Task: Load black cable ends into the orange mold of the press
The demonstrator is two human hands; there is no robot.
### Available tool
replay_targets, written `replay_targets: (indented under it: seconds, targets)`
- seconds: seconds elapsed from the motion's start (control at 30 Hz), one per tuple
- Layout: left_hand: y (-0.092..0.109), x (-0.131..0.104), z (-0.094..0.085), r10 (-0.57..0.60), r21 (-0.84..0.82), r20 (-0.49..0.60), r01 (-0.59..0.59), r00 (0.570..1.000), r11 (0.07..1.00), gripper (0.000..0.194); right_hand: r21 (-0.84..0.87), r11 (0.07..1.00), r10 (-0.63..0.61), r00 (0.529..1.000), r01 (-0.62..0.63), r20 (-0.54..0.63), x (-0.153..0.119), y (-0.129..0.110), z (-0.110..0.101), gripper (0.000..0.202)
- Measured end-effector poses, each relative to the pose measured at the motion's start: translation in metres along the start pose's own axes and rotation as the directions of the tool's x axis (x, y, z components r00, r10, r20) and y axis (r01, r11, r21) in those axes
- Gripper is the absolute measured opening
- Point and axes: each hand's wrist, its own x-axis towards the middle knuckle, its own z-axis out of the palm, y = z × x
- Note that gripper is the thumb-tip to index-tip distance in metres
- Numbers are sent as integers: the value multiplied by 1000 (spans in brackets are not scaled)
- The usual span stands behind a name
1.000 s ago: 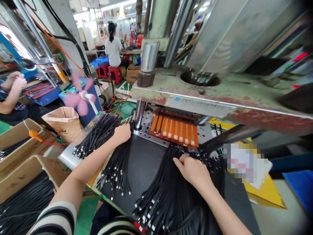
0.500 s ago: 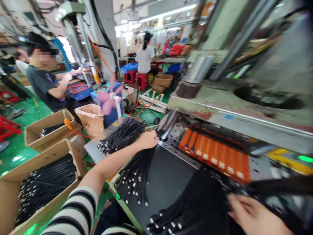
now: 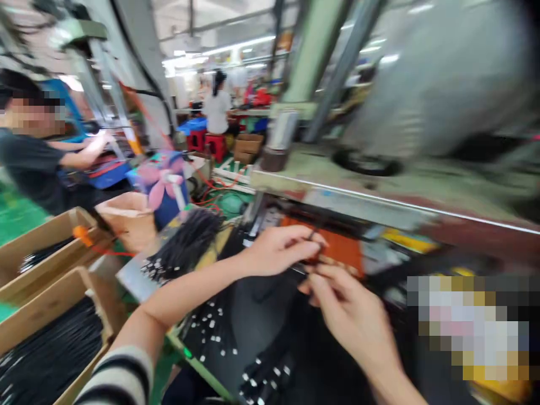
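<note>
Since half a second ago, our left hand point(image 3: 278, 250) and right hand point(image 3: 354, 309) have drawn close at a thin black cable point(image 3: 313, 233), before the orange block point(image 3: 343, 247). Our left grip pinches it; our right grip (curled, blurred) we cannot tell. Bundled cables point(image 3: 261, 377) lie on the dark surface point(image 3: 251, 315).

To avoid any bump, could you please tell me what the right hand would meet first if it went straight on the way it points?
Probably the left hand, close ahead of the right hand; blur leaves the depth between them unclear.
</note>
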Motion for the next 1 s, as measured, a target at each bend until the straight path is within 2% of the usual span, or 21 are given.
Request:
replay_targets:
  seconds: [0.07,0.13,0.33,0.47,0.57,0.67,0.77,0.83,0.9,1.0]
  targets:
    - [-1,7,2,7,-19,22,-7,1000,1000,37,166,986,-15,999,21,-35,13,-12,4,34]
    - [-4,13,0,8,23,34,-8,999,1000,43,250,967,-31,995,54,-98,27,-17,5,30]
    - [-7,18,-3,45,144,54,-52,998,988,39,367,925,-4,968,99,-252,35,-17,2,24]
    - [-5,22,-2,39,101,115,-50,993,994,38,470,877,63,947,99,-316,37,-19,1,31]
    - [-1,27,2,-16,17,144,14,989,1000,42,485,871,91,945,77,-313,40,-21,1,40]
    - [1,31,6,-72,-35,146,78,987,996,47,413,906,36,956,91,-290,36,-20,2,42]
    - [2,38,8,-42,-15,60,43,997,999,48,199,973,-64,969,114,-239,25,-13,6,34]
    - [2,46,9,42,26,-39,-41,998,999,47,28,994,-104,983,110,-149,18,-5,10,24]
    - [5,55,9,159,105,-118,-147,980,984,43,-85,991,-107,993,103,-54,15,7,12,17]
    - [13,70,9,325,256,-124,-286,938,924,32,-126,990,-69,997,67,-14,31,28,10,16]
